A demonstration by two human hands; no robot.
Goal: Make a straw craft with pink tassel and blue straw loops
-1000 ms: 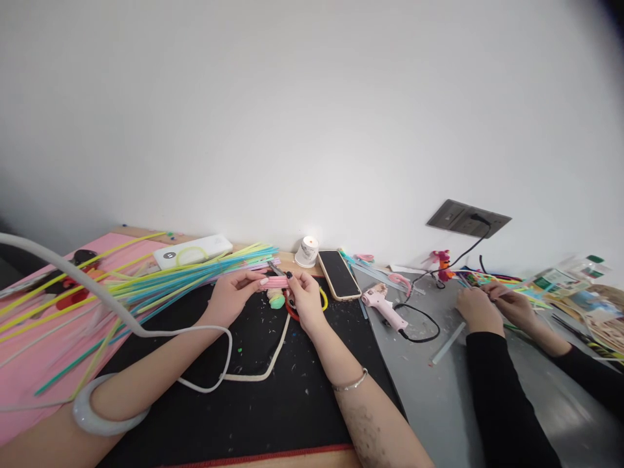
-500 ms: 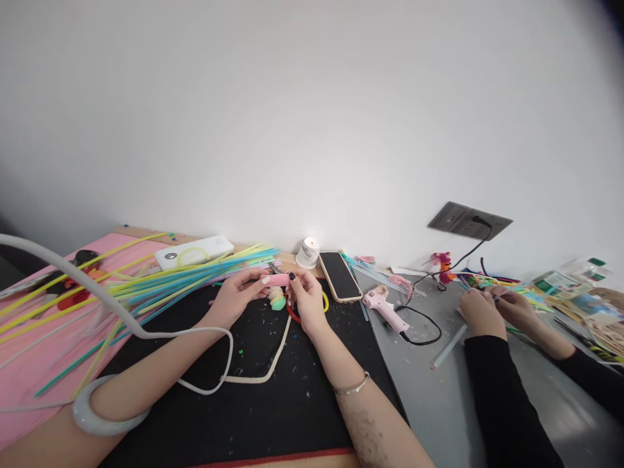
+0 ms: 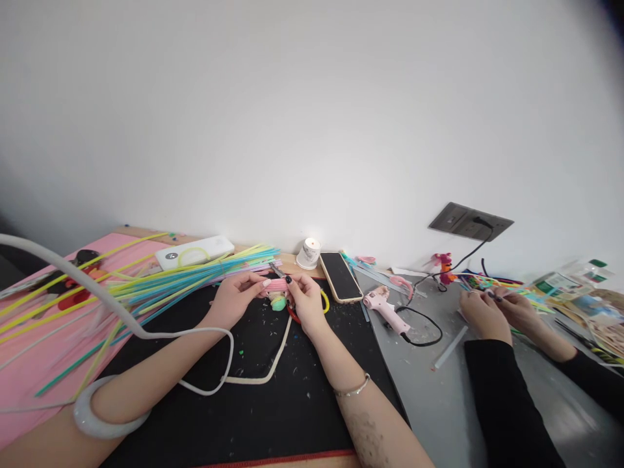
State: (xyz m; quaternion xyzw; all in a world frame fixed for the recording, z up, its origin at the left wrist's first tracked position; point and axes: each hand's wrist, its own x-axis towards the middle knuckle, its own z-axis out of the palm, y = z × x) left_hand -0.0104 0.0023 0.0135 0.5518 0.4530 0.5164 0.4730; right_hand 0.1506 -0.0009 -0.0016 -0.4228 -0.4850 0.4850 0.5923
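Note:
My left hand (image 3: 238, 296) and my right hand (image 3: 306, 300) meet over the black mat (image 3: 273, 403), each pinching one end of a short pink straw piece (image 3: 275, 284) held level between them. Just below it on the mat lie a small green and yellow bit (image 3: 277, 301) and red and yellow rings (image 3: 322, 303). A fan of long blue, green and yellow straws (image 3: 160, 283) spreads to the left of my left hand. A white bangle sits on my left forearm and a thin bracelet on my right wrist.
A white cable (image 3: 121, 318) loops across the mat. Behind stand a lit candle (image 3: 309, 252), a phone (image 3: 339, 275) and a white power bank (image 3: 194, 251). A pink glue gun (image 3: 385, 308) lies right. Another person's hands (image 3: 502, 312) in black sleeves work at the right.
My hands have drawn slightly closer together on the pink piece, which now bends a little. The other person's hands shifted slightly at the right.

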